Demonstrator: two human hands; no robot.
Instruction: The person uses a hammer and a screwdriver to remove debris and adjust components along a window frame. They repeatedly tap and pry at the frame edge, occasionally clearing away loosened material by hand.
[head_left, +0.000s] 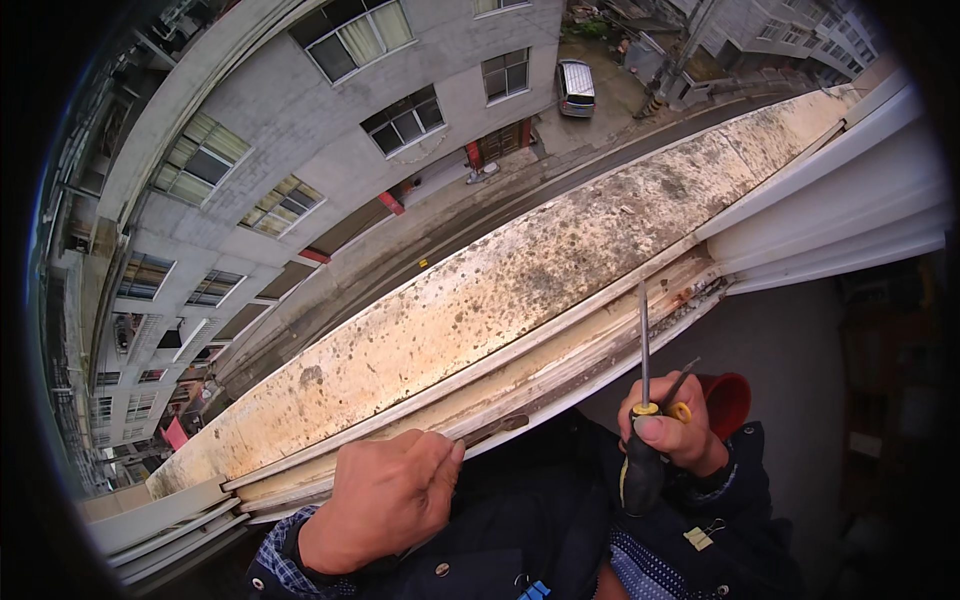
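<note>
In my right hand [672, 420] is a screwdriver [641, 470] with a black and yellow handle, its long metal shaft pointing up to the window track [575, 345]. The same hand also holds a second, dark pointed tool [684, 374] with a yellow loop beside it; its kind is unclear. My left hand [385, 490] is closed at the near edge of the track, fingers curled down; what they grip, if anything, is hidden. Just right of its fingertips lies a dark patch [497, 430] on the frame. Dirt and brown stains mark the track, mostly near its right end.
Beyond the track runs a stained outer ledge [500, 290], dropping off to a street [440, 250] far below. White sliding panels [830, 200] stand at the right, with more frame [170, 530] at lower left. A red container [727, 400] is behind my right hand.
</note>
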